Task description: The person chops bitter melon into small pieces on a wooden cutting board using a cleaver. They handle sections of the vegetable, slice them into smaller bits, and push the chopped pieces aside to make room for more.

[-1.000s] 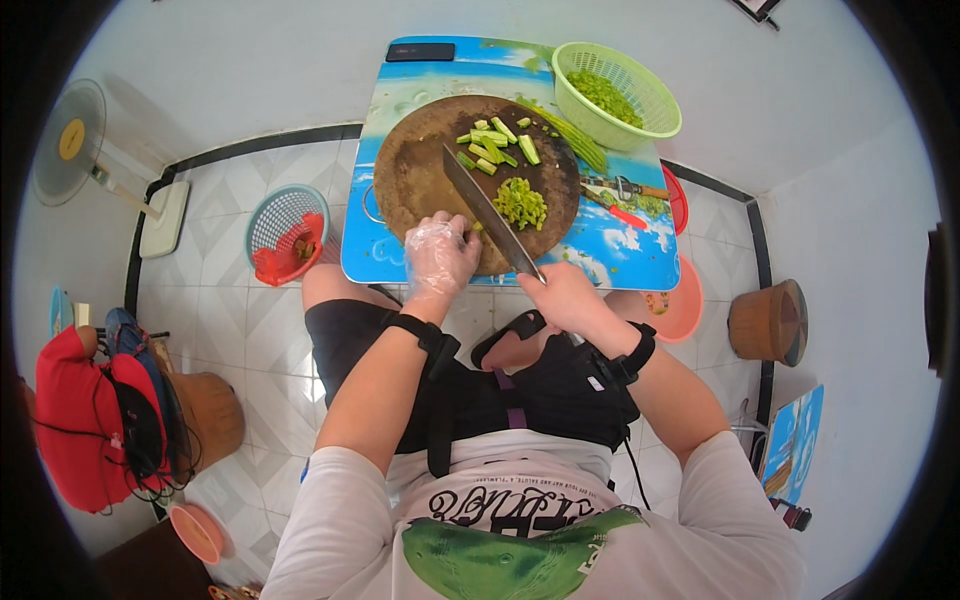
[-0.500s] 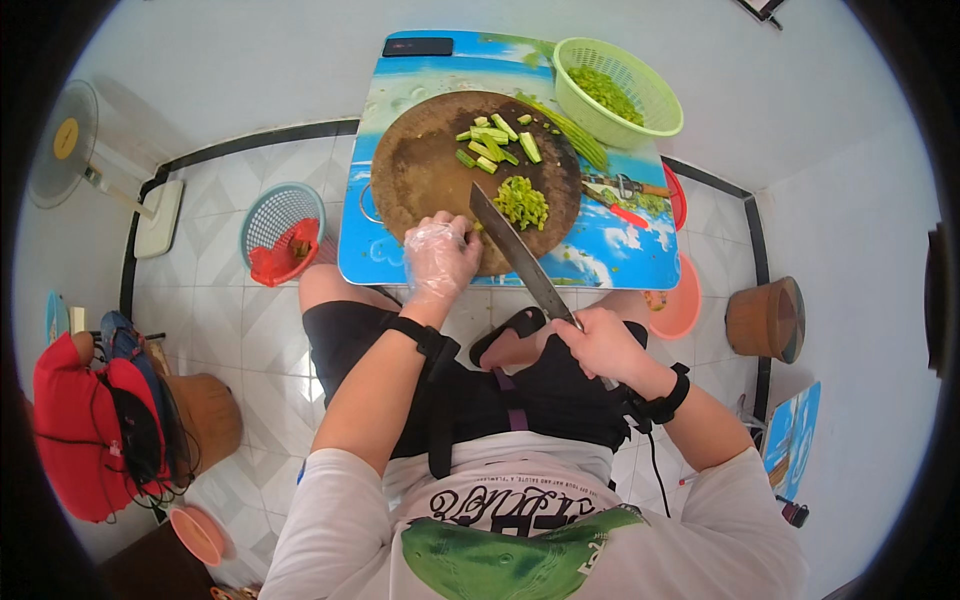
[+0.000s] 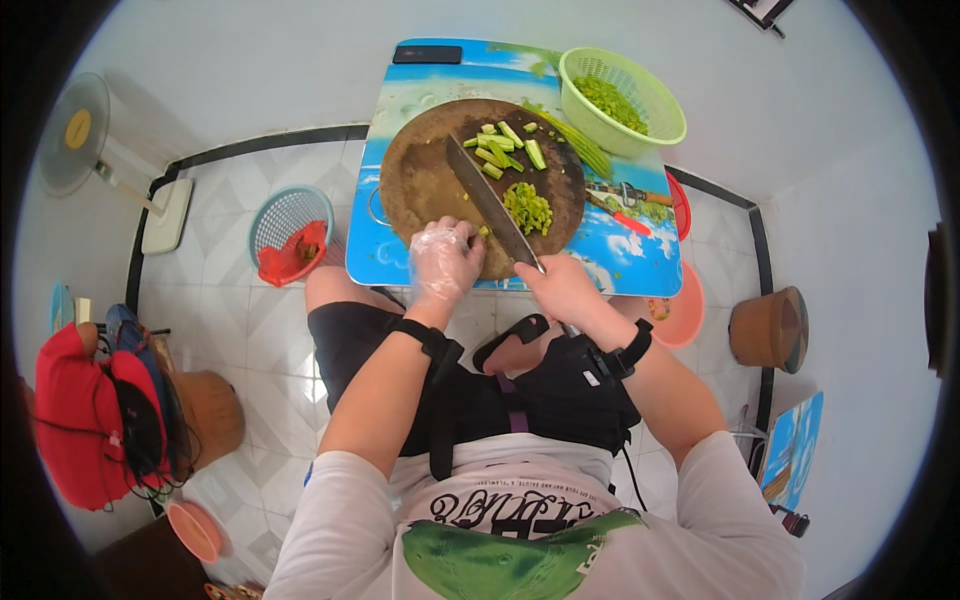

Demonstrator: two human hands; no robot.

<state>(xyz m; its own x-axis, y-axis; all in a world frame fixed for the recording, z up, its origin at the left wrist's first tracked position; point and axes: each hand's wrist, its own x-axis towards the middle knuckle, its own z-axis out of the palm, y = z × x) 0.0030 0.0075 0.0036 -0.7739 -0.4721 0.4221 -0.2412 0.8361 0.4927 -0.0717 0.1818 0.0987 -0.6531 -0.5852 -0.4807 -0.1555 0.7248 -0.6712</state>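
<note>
A round, dark wooden chopping board [image 3: 425, 150] lies on the low table. My left hand [image 3: 446, 264], in a clear plastic glove, rests on its near edge with curled fingers on a small green vegetable piece [image 3: 484, 231], mostly hidden. Gripped in my right hand [image 3: 562, 290] is a long-bladed kitchen knife [image 3: 492, 207], its blade slanting across the board just right of the left fingers. Diced green vegetable [image 3: 527, 209] forms a small heap right of the blade. Beyond it lie several vegetable sticks [image 3: 496, 143], green outside and pale inside.
At the table's far right stands a light green basket [image 3: 664, 118] of chopped greens, with long green stalks [image 3: 582, 142] beside it. A red-handled peeler or knife [image 3: 630, 222] lies at the right. A black phone [image 3: 427, 54] lies far left. A blue-grey basket [image 3: 262, 225] stands on the floor.
The knife has moved forward and left, its blade now closer to the left fingers. My right hand has come up to the table's near edge. The left hand stays nearly in place.
</note>
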